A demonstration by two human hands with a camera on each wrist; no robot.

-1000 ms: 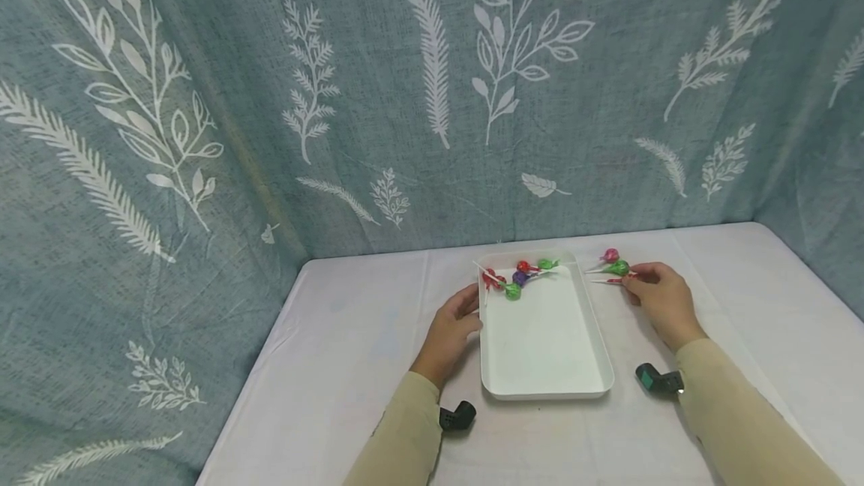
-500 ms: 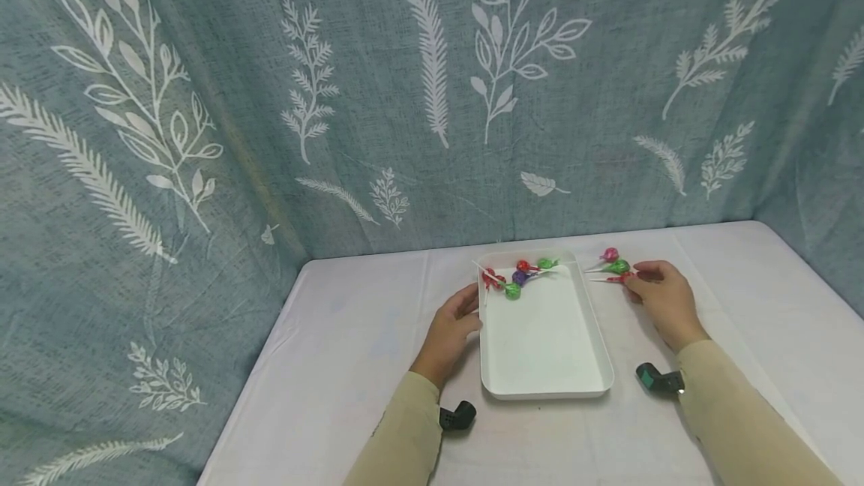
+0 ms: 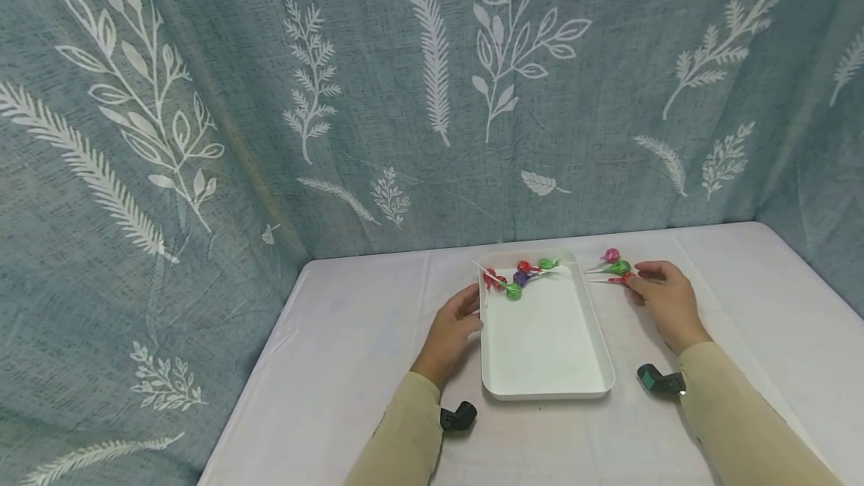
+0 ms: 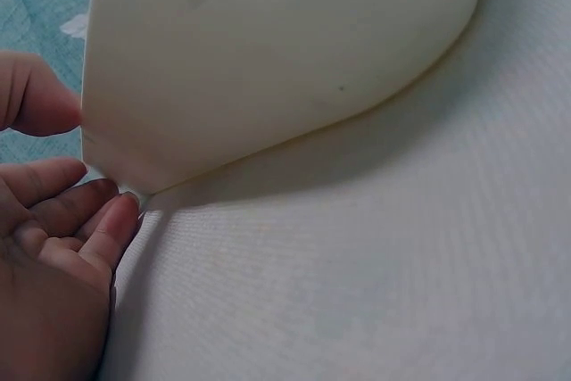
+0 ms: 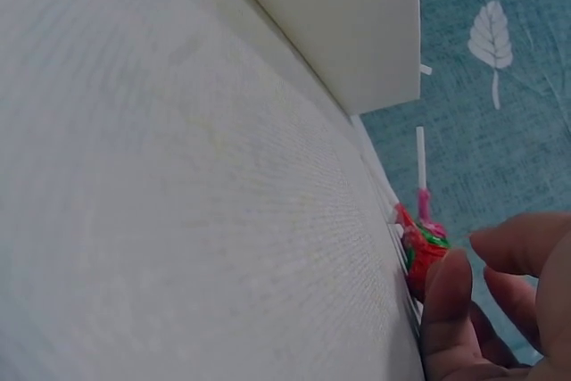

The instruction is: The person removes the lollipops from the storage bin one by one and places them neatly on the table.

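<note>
Right hand [image 3: 664, 306] resting bent fingers at red pop [image 5: 421, 267]; can't tell if pinching. Red pop lying on table [image 3: 351, 366] just right of tray [image 3: 547, 351]; green pop [image 3: 619, 268], then pink pop [image 3: 610, 254], lying just beyond. Left hand [image 3: 448, 330] touching tray's left side, grip unclear. More pops [image 3: 513, 292] lying at tray's far end.

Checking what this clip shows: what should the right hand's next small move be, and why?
Probably ease the right hand off the red-wrapped round lollipop: it appears to lie on the white tablecloth beside the green-wrapped round lollipop, and the index finger looks clear of it.
</note>
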